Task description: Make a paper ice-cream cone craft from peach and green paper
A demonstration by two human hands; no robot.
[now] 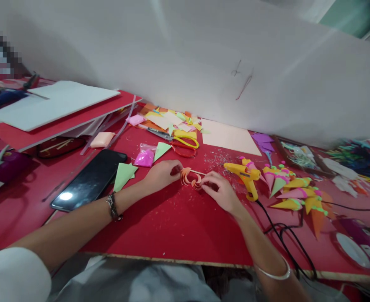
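My left hand (163, 175) is closed, its fingertips pinching one end of a curled orange paper strip (185, 178) above the red table. At the other end, my right hand (221, 191) pinches the curl between thumb and fingers. The paper looks slit into thin loops that bend round. A thin pale stick (197, 172) runs just behind it between my hands; I cannot tell which hand grips it. Green paper pieces (123, 176) and a bag of pink clay (145, 156) lie near my left hand. A yellow glue gun (245, 176) rests right of my right hand.
A black phone (92, 180) lies left. Yellow-handled scissors (185, 141), paper scraps (169, 119) and a cream sheet (228, 136) are behind. Paper cones (293, 193) and a black cable (274, 222) lie right. White boards (55, 102) are stacked at the left.
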